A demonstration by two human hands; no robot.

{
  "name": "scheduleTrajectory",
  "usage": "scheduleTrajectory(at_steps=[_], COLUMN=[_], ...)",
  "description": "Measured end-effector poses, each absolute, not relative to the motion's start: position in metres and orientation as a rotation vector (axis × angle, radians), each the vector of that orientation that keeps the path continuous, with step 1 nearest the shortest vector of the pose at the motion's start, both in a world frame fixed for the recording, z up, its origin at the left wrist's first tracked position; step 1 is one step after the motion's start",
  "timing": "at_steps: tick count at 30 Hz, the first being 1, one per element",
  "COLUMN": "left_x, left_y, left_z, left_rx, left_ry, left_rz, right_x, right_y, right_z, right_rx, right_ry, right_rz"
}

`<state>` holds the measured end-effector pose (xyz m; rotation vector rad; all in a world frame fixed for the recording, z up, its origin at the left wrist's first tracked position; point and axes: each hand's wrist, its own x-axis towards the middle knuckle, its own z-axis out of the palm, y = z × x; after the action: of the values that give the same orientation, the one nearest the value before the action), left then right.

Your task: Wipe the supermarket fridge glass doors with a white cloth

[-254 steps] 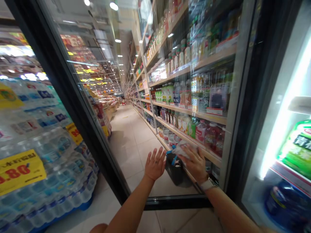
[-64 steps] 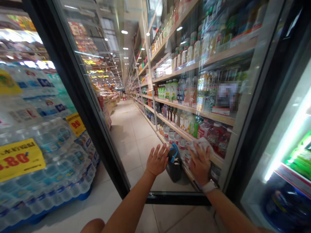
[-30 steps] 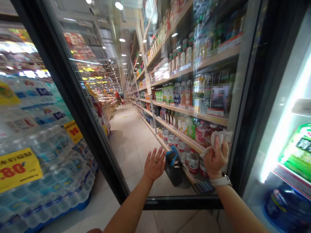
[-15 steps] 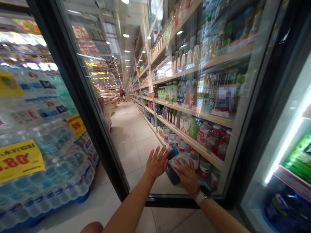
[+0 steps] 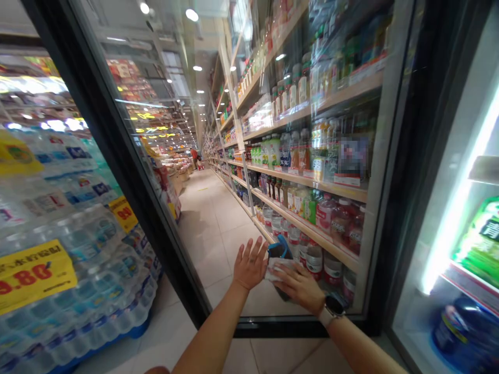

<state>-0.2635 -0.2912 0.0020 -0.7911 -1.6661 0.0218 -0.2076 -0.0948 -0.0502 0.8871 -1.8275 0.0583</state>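
Note:
A framed glass door (image 5: pixel 218 223) of a drinks cooler stands slanted in front of me. My left hand (image 5: pixel 249 267) lies flat against the lower part of the glass, fingers spread, holding nothing. Beside it on the right, my right hand (image 5: pixel 298 283) presses a crumpled white cloth (image 5: pixel 275 267) to the glass, palm down with the fingers stretched over it. A watch (image 5: pixel 333 306) is on the right wrist. Just past the hands, seen through the glass, is a dark object with a blue strap (image 5: pixel 278 246); its kind is unclear and the hands partly cover it.
Stacked packs of bottled water (image 5: pixel 78 270) with yellow price signs (image 5: pixel 37 275) stand at the left. Shelves of drinks (image 5: pixel 307 208) show through the glass. The lit cooler interior (image 5: pixel 448 234) opens at the right. Far down the aisle is a person (image 5: pixel 194 158).
My right hand has slid the white cloth a little left and down across the glass, closer to the left hand. My left hand stays flat on the glass. The view has shifted slightly.

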Motion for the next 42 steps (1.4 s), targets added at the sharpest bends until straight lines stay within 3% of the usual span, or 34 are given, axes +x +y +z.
scheduleTrajectory(at_steps=[8,17,35,42], left_x=[-0.260,-0.260,-0.262,-0.262], left_y=[-0.290,-0.289,-0.291,-0.291], left_z=[0.006,0.002,0.001,0.002], left_rx=[-0.788,-0.778,-0.761,-0.767], left_ry=[-1.668,-1.678,-1.701,-1.682], left_rz=[0.024,0.030,0.055,0.048], right_x=[-0.198,-0.209,-0.208,-0.209], right_y=[-0.042,-0.032,-0.125,-0.132], right_z=[0.017,0.021,-0.096,-0.107], right_rx=[0.227,-0.155,0.865,1.025], right_ry=[-1.678,-1.424,-1.898,-1.874], right_rz=[0.163,0.433,0.216,0.182])
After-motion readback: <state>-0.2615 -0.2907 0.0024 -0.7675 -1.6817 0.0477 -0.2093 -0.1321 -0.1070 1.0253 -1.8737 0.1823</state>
